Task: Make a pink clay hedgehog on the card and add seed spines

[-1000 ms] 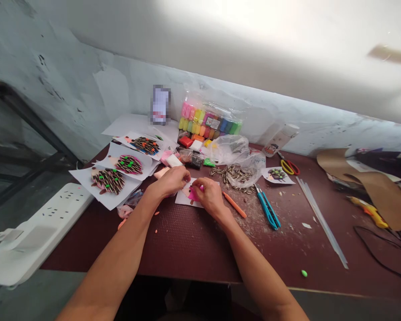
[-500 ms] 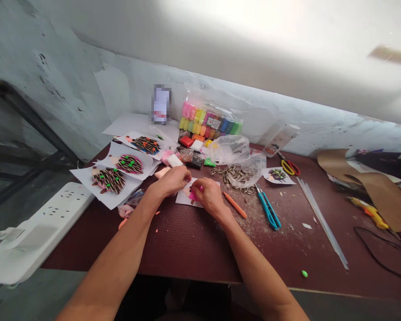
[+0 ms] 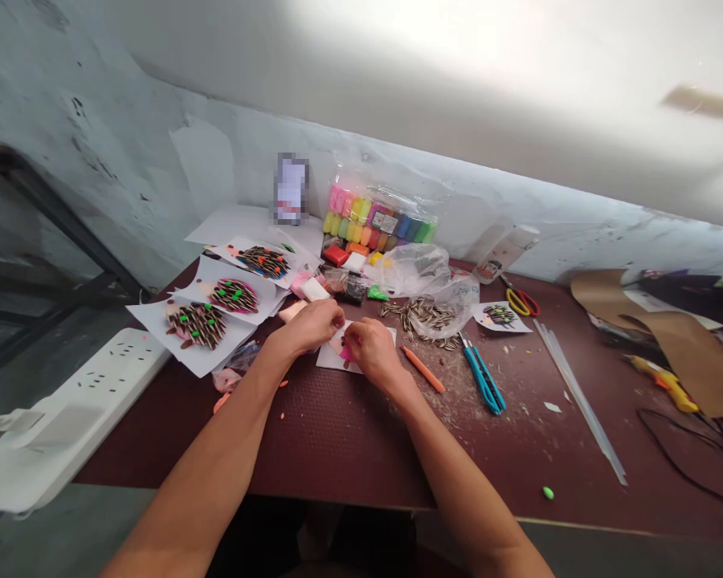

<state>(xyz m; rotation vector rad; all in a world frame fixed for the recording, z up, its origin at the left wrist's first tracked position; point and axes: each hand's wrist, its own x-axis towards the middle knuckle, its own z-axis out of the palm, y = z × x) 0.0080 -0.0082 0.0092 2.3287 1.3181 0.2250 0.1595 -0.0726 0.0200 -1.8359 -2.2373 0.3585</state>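
Observation:
My left hand (image 3: 318,324) is closed at the left edge of a small white card (image 3: 330,359), its fingertips pinched. From the other side, my right hand (image 3: 376,350) bends over the card with its fingers pressed together on or just above the pink clay shape (image 3: 345,352) there. Dark and brown bits show beside the pink. Both sets of fingertips hide whatever they may pinch. An orange pen-like stick (image 3: 422,369) lies right of my right hand, and striped sunflower seeds (image 3: 425,315) are heaped behind it, partly under a clear plastic bag (image 3: 418,269).
Finished-looking seed hedgehog cards (image 3: 234,295) lie at left near a white power strip (image 3: 112,373). Coloured clay packs (image 3: 379,221) lean at the wall. Rightward are a teal utility knife (image 3: 484,376), scissors (image 3: 521,303), clear glue sticks (image 3: 582,401) and a yellow glue gun (image 3: 668,384).
My right hand has shifted very slightly up and left over the card. My left hand stays almost where it was.

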